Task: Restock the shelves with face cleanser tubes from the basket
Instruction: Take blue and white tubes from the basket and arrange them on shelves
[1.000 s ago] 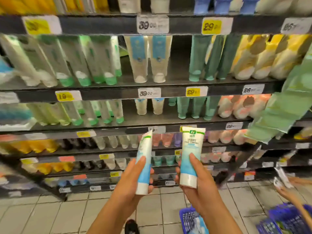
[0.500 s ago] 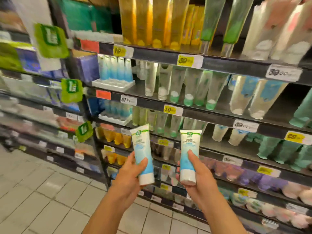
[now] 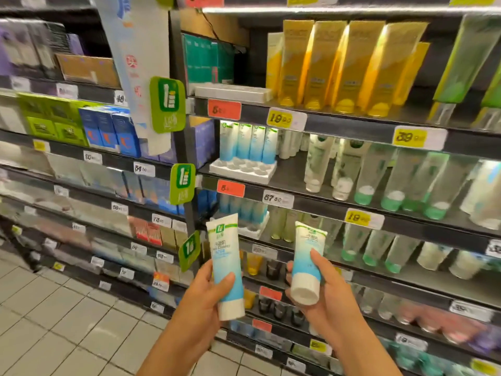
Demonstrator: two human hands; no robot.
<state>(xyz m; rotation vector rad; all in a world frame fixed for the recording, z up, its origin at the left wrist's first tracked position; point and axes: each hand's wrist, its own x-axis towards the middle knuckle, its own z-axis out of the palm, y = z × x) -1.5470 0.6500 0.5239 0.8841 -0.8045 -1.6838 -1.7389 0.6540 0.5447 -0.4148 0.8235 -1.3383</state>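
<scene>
At waist height before the shelves [image 3: 352, 126]: left hand [image 3: 200, 294] wraps lower half of left tube [image 3: 226, 264], cap down, thumb across front. Right hand [image 3: 328, 291] grips right tube [image 3: 307, 264] near cap, tilted, cap toward camera. Both well below white tray [image 3: 244, 169] w/ matching blue tubes [image 3: 249, 143] at back, front sockets free. Risks, prob.: knocking standing row when reaching in; right tube slipping, held low & canted; missing a socket, tube toppling.

The two tubes [image 3: 226, 263] look like smooth, slightly glossy plastic. The shelves [image 3: 352, 126] look like dark matt metal. The floor tiles [image 3: 54, 308] are pale and smooth.
</scene>
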